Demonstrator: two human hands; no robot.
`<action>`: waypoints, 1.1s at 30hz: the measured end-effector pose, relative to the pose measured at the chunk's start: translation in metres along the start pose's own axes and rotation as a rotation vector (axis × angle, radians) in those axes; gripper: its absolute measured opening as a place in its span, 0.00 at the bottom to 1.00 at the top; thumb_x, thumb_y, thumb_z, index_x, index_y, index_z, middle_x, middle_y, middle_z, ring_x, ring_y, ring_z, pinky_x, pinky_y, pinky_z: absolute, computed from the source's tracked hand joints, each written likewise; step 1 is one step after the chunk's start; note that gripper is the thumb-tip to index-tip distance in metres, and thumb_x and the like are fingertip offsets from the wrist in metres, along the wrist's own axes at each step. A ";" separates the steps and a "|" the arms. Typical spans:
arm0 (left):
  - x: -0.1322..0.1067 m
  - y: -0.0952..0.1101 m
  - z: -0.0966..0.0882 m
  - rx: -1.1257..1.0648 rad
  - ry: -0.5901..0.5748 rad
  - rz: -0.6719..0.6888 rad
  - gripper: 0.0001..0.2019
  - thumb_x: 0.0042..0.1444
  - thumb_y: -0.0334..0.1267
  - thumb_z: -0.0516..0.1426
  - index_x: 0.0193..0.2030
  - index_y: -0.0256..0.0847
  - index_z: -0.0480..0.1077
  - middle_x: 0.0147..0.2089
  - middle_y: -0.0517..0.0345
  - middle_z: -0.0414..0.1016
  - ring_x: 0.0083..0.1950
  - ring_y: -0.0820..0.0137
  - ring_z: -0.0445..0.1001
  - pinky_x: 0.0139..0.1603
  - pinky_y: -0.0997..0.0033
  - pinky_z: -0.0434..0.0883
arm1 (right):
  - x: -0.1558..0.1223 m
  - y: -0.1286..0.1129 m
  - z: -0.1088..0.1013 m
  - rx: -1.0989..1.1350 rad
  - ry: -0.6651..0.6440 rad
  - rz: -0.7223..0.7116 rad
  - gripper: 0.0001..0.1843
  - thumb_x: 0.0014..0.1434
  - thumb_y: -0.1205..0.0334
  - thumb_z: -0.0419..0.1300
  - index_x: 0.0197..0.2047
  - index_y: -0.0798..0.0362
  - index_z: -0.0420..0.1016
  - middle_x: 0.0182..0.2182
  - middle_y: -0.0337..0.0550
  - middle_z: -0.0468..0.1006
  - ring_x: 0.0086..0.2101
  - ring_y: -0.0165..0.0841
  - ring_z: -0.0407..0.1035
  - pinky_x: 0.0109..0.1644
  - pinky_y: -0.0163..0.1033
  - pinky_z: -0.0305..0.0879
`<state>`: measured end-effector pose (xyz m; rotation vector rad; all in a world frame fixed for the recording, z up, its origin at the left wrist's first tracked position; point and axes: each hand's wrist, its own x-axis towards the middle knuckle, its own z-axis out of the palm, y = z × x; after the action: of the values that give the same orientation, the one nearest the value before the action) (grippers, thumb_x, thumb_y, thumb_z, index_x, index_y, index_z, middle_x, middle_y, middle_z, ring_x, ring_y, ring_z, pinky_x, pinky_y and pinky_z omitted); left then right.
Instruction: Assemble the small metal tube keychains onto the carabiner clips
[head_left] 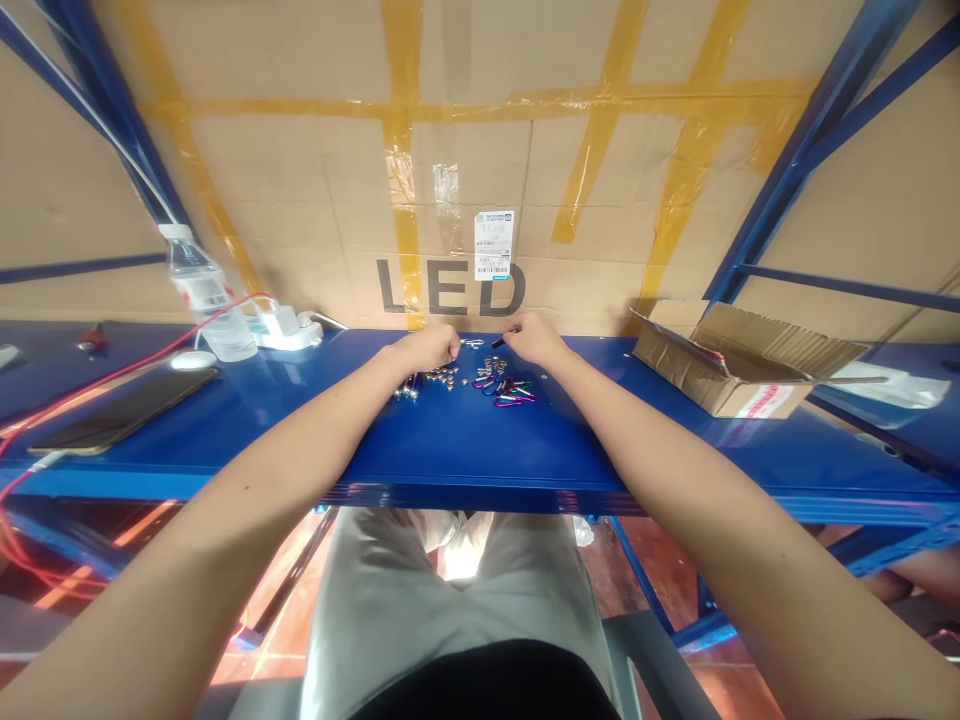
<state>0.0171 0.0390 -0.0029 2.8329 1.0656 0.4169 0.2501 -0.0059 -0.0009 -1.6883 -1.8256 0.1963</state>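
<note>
My left hand (pixel 429 348) is closed, its fingers curled down at the back of the blue table; whatever it may grip is hidden. Just below it lie small metal pieces (pixel 448 377), too small to name. Between the fingers of my right hand (pixel 534 338) a small black stick-like piece (pixel 505 340) points to the left. In front of that hand are several coloured carabiners (pixel 513 393), purple, blue and green among them. More small silver pieces (pixel 492 366) sit behind the carabiners. A small silvery clip-like item (pixel 472 343) rests between my two hands.
An open cardboard box (pixel 750 370) stands to the right, near a white plastic bag (pixel 889 385). On the left are a water bottle (pixel 214 300), a phone (pixel 124 412), a power strip (pixel 289 332) and a red cable (pixel 142 362). A large taped carton (pixel 330 220) rises behind the table.
</note>
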 end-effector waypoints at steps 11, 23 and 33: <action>0.009 -0.005 -0.002 0.061 0.129 -0.057 0.15 0.58 0.28 0.54 0.43 0.36 0.82 0.47 0.47 0.84 0.49 0.60 0.80 0.53 0.65 0.74 | -0.002 0.034 0.014 -0.106 -0.075 0.063 0.13 0.57 0.71 0.62 0.46 0.56 0.81 0.43 0.52 0.84 0.42 0.40 0.76 0.43 0.39 0.69; 0.052 -0.013 0.017 0.180 0.016 0.095 0.18 0.49 0.25 0.56 0.43 0.40 0.83 0.46 0.50 0.84 0.45 0.63 0.79 0.51 0.68 0.72 | -0.009 0.023 0.015 -0.208 -0.106 0.015 0.14 0.61 0.68 0.59 0.49 0.55 0.82 0.50 0.54 0.82 0.52 0.43 0.73 0.53 0.40 0.67; 0.042 -0.016 0.000 0.007 -0.062 0.069 0.12 0.39 0.23 0.55 0.25 0.41 0.76 0.30 0.56 0.79 0.31 0.68 0.71 0.37 0.69 0.67 | -0.003 0.027 0.017 -0.143 -0.121 0.046 0.15 0.58 0.69 0.62 0.49 0.54 0.82 0.50 0.53 0.83 0.47 0.41 0.76 0.46 0.37 0.67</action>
<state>0.0367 0.0787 0.0039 2.8754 0.9627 0.3289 0.2637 0.0005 -0.0292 -1.8541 -1.9300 0.1961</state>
